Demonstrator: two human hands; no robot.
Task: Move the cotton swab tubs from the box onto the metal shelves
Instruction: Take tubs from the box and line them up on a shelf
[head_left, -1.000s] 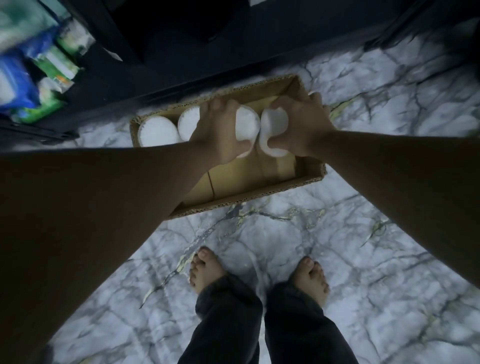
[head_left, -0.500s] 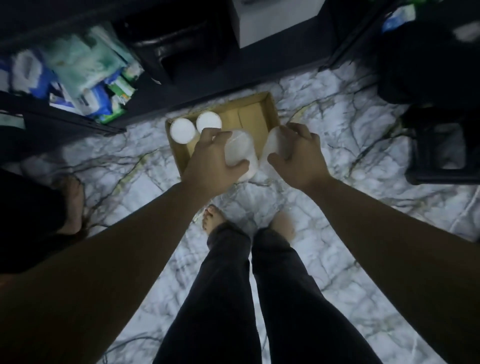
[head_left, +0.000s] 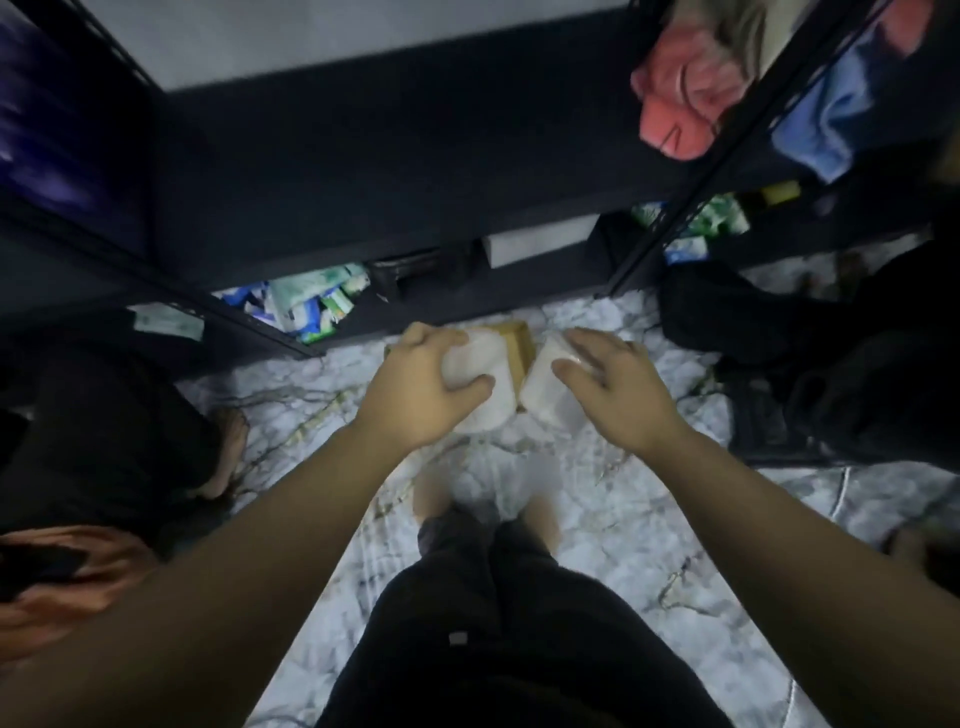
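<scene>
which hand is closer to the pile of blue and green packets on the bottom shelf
Left. The left hand, gripping a white round plastic tub, is just right of and below the blue and green packets. The right hand, holding another tub, is farther right.

Both bare forearms reach forward and down, converging mid-frame. Left hand (head_left: 421, 389) curled palm-down, thumb and fingers wrapped round a white tub (head_left: 480, 384). Right hand (head_left: 610, 387) likewise clamped on a second tub (head_left: 545, 384). Hands level, close together, not touching. Dark-trousered legs below.
</scene>
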